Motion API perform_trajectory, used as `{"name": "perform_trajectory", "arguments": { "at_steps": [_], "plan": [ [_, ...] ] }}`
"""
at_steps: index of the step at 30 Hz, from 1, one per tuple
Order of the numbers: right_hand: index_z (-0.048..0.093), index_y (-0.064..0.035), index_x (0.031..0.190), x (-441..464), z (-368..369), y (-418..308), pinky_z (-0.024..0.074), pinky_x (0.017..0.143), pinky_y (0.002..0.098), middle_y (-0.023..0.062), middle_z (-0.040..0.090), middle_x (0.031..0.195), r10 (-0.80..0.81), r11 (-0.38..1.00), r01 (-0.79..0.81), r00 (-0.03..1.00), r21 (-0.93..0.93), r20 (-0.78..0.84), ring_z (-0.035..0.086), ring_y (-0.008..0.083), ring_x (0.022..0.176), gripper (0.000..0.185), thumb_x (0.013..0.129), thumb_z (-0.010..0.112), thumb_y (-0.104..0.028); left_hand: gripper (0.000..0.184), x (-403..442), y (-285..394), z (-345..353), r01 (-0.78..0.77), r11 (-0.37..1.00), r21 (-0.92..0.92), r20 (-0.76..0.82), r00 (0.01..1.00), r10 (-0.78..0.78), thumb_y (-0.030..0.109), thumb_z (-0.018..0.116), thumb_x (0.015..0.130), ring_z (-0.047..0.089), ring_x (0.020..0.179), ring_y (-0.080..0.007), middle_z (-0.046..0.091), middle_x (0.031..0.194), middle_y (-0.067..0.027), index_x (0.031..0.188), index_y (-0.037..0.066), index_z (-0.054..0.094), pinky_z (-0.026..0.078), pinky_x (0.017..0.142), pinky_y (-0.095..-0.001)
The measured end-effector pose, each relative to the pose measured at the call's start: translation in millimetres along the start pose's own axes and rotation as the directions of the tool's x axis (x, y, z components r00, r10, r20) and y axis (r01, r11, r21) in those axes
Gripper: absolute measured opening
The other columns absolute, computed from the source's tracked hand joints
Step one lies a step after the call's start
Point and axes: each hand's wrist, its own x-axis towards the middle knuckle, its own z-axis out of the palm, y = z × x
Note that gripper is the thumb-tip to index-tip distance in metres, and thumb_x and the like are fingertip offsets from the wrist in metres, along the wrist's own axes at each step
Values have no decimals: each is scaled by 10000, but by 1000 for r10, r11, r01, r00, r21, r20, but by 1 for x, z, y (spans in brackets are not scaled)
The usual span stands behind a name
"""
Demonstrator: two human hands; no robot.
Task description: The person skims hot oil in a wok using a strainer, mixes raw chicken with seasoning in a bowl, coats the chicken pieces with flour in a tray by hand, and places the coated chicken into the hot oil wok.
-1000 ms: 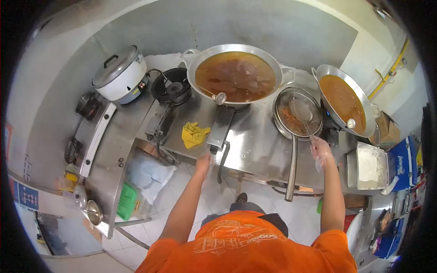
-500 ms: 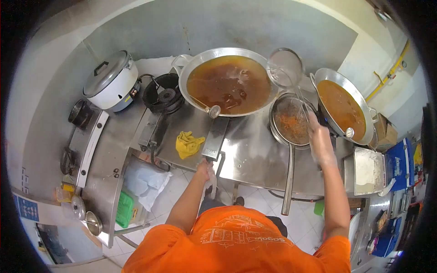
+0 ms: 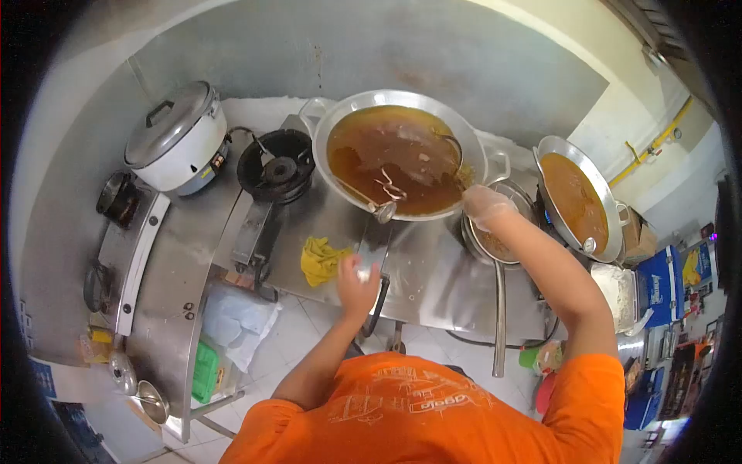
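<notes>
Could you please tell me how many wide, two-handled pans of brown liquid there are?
2: the larger pan, near centre, with the right hand by its rim; the smaller pan, farther right, by the cardboard box. No others show.

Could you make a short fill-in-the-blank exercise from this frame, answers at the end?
The cloth near the left hand is ____ in colour.
By size, the skimmer in the right hand dips into the ____ of two liquid-filled pans.
The white cooker has its ____ on.
Missing words: yellow; larger; lid.

Kitchen: two wide liquid-filled woks (image 3: 474, 155), burner (image 3: 280, 168), rice cooker (image 3: 179, 143), steel counter (image 3: 421, 280).
</notes>
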Motion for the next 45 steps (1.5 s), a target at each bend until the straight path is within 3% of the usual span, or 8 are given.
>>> {"name": "perform_trajectory", "arguments": {
  "at_steps": [5, 6, 9, 13, 18, 24, 33, 45],
  "plan": [
    [760, -35, 847, 68, 35, -34, 564, 784, 403, 155, 735, 990, -303, 916, 330, 941, -227, 148, 716, 303, 939, 158, 818, 611, -79, 429, 92, 86, -10, -258, 966, 19, -35, 965, 259, 222, 799, 786, 598, 1007, -355, 559, 1088, -146, 1107, 57, 567, 513, 789, -449],
    [759, -37, 852, 69, 29, -37, 561, 786, 412, 141, 743, 965, -626, 590, 611, 759, -529, 178, 723, 277, 935, 166, 832, 610, -106, 416, 101, 87, -10, -252, 967, 22, -4, 968, 252, 219, 798, 786, 603, 992, -355, 562, 1084, -142, 1098, 65, 570, 515, 777, -450],
    [751, -19, 866, 83, 14, -60, 554, 770, 398, 135, 738, 942, -645, 422, 664, 699, -617, 310, 719, 278, 926, 167, 830, 605, -89, 373, 117, 72, -11, -250, 967, 38, 85, 965, 246, 241, 760, 813, 643, 913, -346, 545, 1084, -100, 1116, 120, 580, 540, 687, -473],
    [690, 25, 1024, 106, 19, -65, 508, 640, 369, 115, 660, 738, -410, 895, 389, 910, 220, 58, 661, 275, 710, 233, 841, 596, -85, 220, 121, 57, -17, -240, 970, -28, 72, 968, 242, 177, 731, 838, 651, 777, -339, 635, 902, -90, 1002, 101, 605, 522, 661, -454],
    [590, -12, 1328, 82, 0, -66, 401, 504, 329, 14, 556, 668, -181, 441, -39, 975, 897, 131, 504, 147, 553, 393, 950, 555, -116, 169, 129, 48, -23, -188, 979, -86, 74, 978, 194, 155, 761, 817, 654, 737, -321, 652, 762, -111, 876, 59, 635, 503, 672, -413],
    [505, -43, 1446, 75, 15, -69, 375, 491, 297, -12, 503, 635, -9, 191, -127, 991, 973, 131, 470, 98, 545, 490, 967, 560, -132, 171, 143, 38, -27, -194, 971, -137, 126, 969, 212, 178, 755, 825, 674, 749, -325, 680, 781, -138, 875, 43, 663, 504, 686, -402],
    [573, -10, 1365, 52, -4, -48, 382, 498, 294, -9, 481, 604, 142, 341, -55, 990, 939, 7, 478, 115, 526, 444, 928, 531, -67, 140, 139, 40, -31, -303, 947, -106, 225, 921, 320, 172, 708, 869, 656, 771, -339, 673, 847, -133, 907, 42, 672, 507, 689, -421],
    [473, 29, 1437, -142, 63, -4, 499, 931, 359, 221, 644, 1286, 551, 782, -206, 671, 589, -497, 652, 298, 1125, 501, 936, 460, 32, 173, 168, 27, -31, -222, 972, -76, 137, 963, 230, 141, 752, 823, 656, 829, -360, 681, 881, -164, 948, 34, 698, 503, 730, -422]
  ]
}}
